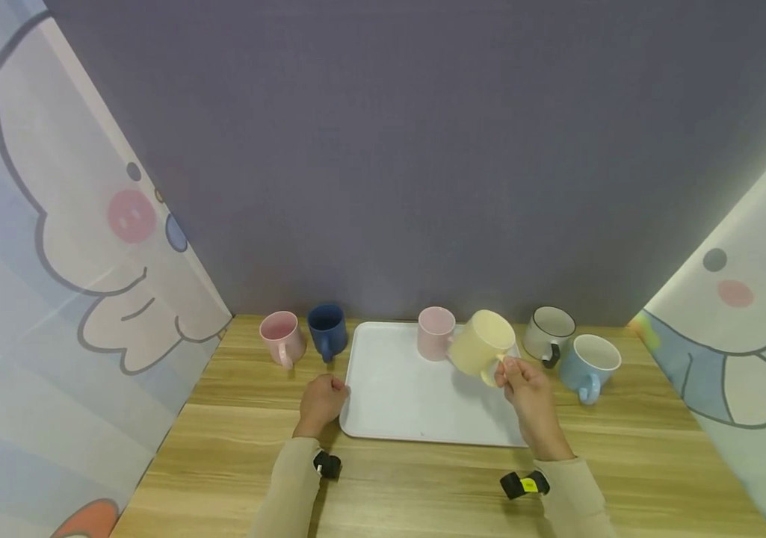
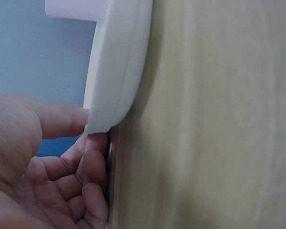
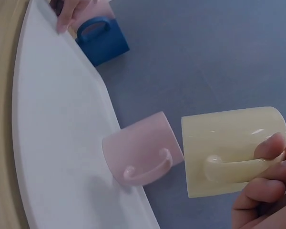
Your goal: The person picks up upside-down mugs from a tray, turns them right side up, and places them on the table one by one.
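My right hand (image 1: pixel 529 400) pinches the handle of a pale yellow mug (image 1: pixel 480 345), which is held up over the right part of a white tray (image 1: pixel 416 403). In the right wrist view the yellow mug (image 3: pixel 229 136) shows its side and handle, with thumb and fingers around the handle. On the tray's back part stands a pink mug (image 1: pixel 435 336), just left of the yellow one. At the tray's left edge my left hand (image 1: pixel 322 403) grips the rim. The left wrist view shows the thumb on the tray rim (image 2: pixel 117 71) and curled fingers below it.
Left of the tray stand another pink mug (image 1: pixel 283 336) and a dark blue mug (image 1: pixel 327 329). To the right are a white mug with a black handle (image 1: pixel 544 340) and a light blue mug (image 1: pixel 584 366). A grey panel (image 1: pixel 383 164) rises behind the wooden table (image 1: pixel 423 486).
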A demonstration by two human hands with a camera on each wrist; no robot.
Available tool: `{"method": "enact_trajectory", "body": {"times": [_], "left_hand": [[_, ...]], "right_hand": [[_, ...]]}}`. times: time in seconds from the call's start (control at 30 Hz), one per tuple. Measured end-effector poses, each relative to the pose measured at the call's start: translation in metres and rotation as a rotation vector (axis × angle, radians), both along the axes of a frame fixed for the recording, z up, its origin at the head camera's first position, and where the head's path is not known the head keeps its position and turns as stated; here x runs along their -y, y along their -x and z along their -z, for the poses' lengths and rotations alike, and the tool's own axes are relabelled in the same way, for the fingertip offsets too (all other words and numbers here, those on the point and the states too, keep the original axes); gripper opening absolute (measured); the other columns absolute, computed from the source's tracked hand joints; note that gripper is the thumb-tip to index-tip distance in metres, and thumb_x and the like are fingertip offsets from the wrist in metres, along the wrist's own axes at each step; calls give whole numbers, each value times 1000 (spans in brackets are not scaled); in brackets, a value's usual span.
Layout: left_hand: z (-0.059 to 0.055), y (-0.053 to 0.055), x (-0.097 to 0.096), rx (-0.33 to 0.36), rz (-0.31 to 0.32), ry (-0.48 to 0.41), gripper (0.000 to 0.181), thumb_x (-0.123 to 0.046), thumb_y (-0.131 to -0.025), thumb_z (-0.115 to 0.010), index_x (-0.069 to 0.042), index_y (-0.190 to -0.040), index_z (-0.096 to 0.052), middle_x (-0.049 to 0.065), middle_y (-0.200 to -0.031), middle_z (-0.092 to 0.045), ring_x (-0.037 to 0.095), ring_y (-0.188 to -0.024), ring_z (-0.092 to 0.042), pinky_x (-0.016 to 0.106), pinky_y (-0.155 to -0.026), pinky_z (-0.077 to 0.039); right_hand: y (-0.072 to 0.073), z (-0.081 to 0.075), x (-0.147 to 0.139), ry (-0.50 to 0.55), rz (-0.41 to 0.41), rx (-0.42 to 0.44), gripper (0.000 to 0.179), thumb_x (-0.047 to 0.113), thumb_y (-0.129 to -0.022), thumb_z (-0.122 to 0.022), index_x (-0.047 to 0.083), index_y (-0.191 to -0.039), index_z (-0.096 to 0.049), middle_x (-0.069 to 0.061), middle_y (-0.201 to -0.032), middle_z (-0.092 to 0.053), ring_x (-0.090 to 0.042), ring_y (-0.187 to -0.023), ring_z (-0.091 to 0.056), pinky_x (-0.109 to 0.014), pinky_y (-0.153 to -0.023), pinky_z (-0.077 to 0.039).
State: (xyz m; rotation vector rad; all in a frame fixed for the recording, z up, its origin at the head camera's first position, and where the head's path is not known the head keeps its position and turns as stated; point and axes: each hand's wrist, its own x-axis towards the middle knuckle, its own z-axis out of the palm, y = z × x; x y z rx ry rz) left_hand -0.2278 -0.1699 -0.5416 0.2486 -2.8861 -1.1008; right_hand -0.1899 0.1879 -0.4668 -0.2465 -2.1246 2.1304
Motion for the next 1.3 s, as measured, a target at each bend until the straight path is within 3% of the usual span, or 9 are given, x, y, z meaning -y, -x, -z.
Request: {"method": "enact_trajectory", "body": {"times": [0.13, 0.23, 0.4, 0.53, 0.7, 0.8, 1.0, 1.3], "left_hand": [[-1, 0, 0, -8, 5, -2, 14, -22, -89, -70, -8, -85, -70, 7, -82, -69, 22, -74, -62, 37, -65, -48], [-1, 0, 0, -11, 4, 1, 14, -22, -89, -71, -9, -85, -70, 7, -83, -70, 23, -74, -62, 37, -66, -48], [-1, -1, 0, -6, -1, 3, 14, -22, -89, -71, -9, -85, -70, 7, -83, -70, 23, -75, -63, 37, -66, -49], [-1, -2, 0, 1, -3, 0, 14, -21, -90, -71, -9, -85, -70, 7, -83, -69, 22, -75, -62, 37, -66, -48], [-1, -1, 0, 4, -7, 3, 13, -22, -90, -71, -9, -85, -70, 6, -83, -69, 22, -75, -62, 37, -66, -48], [-1, -1, 0, 4, -8, 3, 13, -22, -90, -71, -9, -85, -70, 6, -83, -69, 22, -75, -63, 37, -66, -48], [1, -1, -2, -8, -14, 1, 13, -22, -90, -72, -10, -84, -70, 5, -82, -69, 21, -74, -62, 36, -65, -47], [2, -3, -6, -55, -41, 19, 12, -20, -90, -70, -10, -83, -68, 7, -80, -69, 23, -71, -62, 36, -60, -46]], "right_hand": [[-1, 1, 0, 112, -41, -21, 34, 27, -110, -46, 12, -84, -60, 8, -72, -54, -4, -65, -44, -17, -57, -36], [-1, 5, -1, 246, -113, -77, 34, 27, -110, -44, 12, -84, -59, 7, -74, -53, -5, -63, -40, -20, -55, -28], [-1, 11, -1, 493, -279, -137, 32, 27, -111, -38, 12, -87, -54, 8, -78, -51, -11, -62, -24, -28, -61, -16], [-1, 13, 0, 726, -424, -147, 34, 27, -111, -30, 14, -91, -53, 8, -81, -53, -11, -64, -19, -24, -62, -17], [1, 15, 4, 1058, -615, -165, 49, 28, -110, -15, 10, -93, -57, 3, -85, -59, -9, -68, -18, -22, -66, -16], [2, 16, 7, 1203, -690, -146, 54, 29, -110, -10, 7, -93, -56, -1, -86, -61, -8, -69, -19, -21, -67, -16], [2, 19, 12, 1359, -698, -78, 48, 33, -109, -17, 6, -96, -54, -5, -85, -60, -7, -68, -16, -20, -68, -14], [3, 21, 21, 1448, -728, -77, 49, 35, -109, -17, 6, -97, -54, -7, -87, -61, -5, -69, -17, -19, -69, -13]]}}
